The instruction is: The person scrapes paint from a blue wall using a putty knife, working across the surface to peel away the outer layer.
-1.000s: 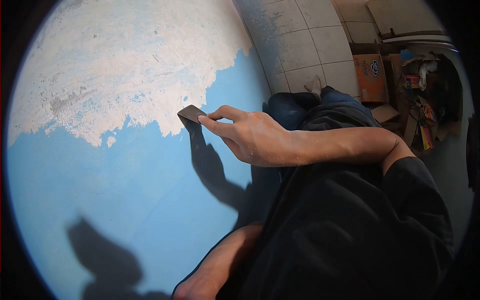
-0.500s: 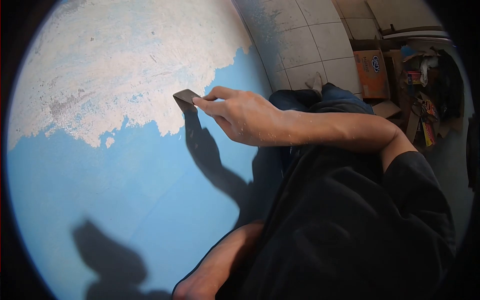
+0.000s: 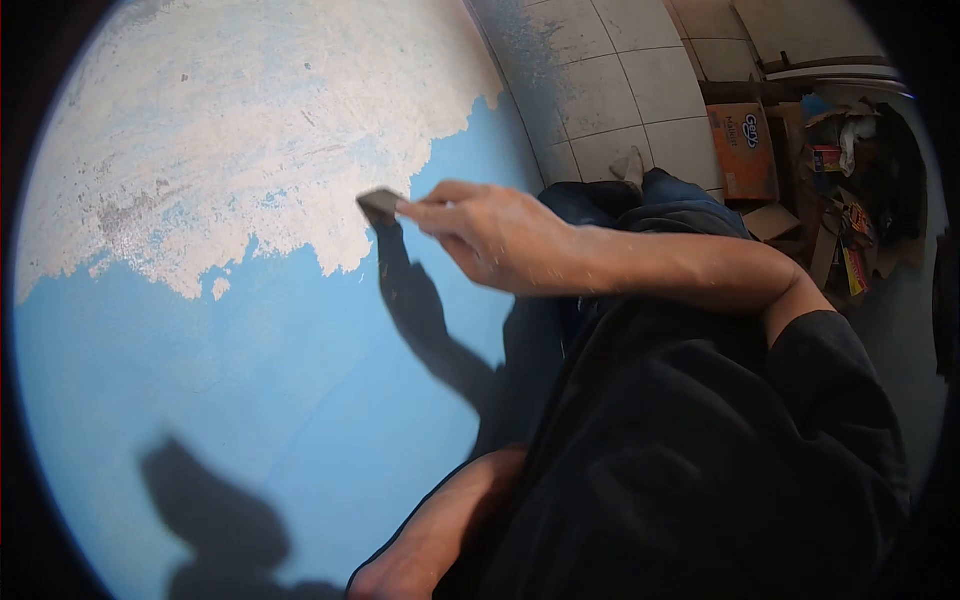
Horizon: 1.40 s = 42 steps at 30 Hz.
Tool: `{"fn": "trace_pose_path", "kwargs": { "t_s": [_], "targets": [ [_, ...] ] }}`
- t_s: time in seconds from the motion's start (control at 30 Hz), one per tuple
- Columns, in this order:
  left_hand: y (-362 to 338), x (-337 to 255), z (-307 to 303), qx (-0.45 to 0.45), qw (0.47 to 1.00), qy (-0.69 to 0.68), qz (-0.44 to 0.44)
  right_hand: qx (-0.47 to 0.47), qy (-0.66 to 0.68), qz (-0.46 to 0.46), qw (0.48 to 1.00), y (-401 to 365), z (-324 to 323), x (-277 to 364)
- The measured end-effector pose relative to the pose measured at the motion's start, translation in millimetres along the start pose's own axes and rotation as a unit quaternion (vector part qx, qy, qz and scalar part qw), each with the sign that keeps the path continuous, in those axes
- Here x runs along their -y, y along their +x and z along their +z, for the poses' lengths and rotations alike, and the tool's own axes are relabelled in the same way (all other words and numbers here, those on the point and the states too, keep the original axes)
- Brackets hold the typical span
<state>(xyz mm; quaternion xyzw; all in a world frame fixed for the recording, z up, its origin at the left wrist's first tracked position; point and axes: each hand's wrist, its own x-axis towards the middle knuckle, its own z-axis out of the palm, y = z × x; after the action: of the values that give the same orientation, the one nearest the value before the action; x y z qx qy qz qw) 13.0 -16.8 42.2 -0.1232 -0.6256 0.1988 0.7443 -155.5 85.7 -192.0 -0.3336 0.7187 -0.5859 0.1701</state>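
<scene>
My right hand [image 3: 490, 232] pinches a paint scraper [image 3: 378, 203] between thumb and fingers. Its flat grey metal blade is against the wall [image 3: 250, 360], at the ragged edge where blue paint meets a pale, scraped patch [image 3: 270, 130]. The handle is hidden inside my fingers, and the hand is slightly blurred. Pale flecks dot the back of my hand and forearm. Of my left side, only a bare part of the arm [image 3: 440, 525] shows at the bottom edge, beside the blue paint; the hand lies outside the picture.
White floor tiles [image 3: 585, 95] with blue dust run along the foot of the wall. An orange carton [image 3: 743, 150] stands to the right, beside a heap of cardboard and packaging [image 3: 850, 210]. Dark shadows of my arm and body fall across the blue paint.
My right hand and the scraper have shifted slightly right and down along the paint edge, and the blade has tilted. My left arm has barely moved.
</scene>
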Motion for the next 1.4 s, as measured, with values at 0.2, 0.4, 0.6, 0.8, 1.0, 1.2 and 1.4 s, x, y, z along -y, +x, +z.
{"fn": "trace_pose_path", "kwargs": {
  "t_s": [0.2, 0.4, 0.6, 0.8, 1.0, 1.2, 1.4],
  "targets": [
    [-6, -6, 18, -0.08, 0.996, -0.009, -0.026, 0.02, 0.008, 0.003, 1.0, 1, -3, 0],
    [-7, -9, 19, -0.085, 0.996, 0.005, -0.022, 0.017, 0.008, 0.036, 0.999, 17, 1, -30],
    [-6, -8, 19, -0.095, 0.995, -0.005, -0.034, 0.013, 0.005, 0.042, 0.999, 12, 3, -36],
    [-10, -6, 21, -0.08, 0.996, 0.003, -0.034, 0.045, 0.039, 0.082, 0.995, 9, 3, -42],
    [-10, -5, 20, -0.076, 0.997, 0.013, -0.029, 0.087, 0.018, 0.163, 0.983, 31, -9, -55],
    [-7, 0, 20, -0.071, 0.997, 0.013, -0.03, 0.048, 0.022, 0.093, 0.994, 15, 4, -53],
    [-5, -3, 28, -0.114, 0.993, 0.026, -0.027, 0.088, 0.059, 0.191, 0.976, 37, -8, -68]
  ]
}}
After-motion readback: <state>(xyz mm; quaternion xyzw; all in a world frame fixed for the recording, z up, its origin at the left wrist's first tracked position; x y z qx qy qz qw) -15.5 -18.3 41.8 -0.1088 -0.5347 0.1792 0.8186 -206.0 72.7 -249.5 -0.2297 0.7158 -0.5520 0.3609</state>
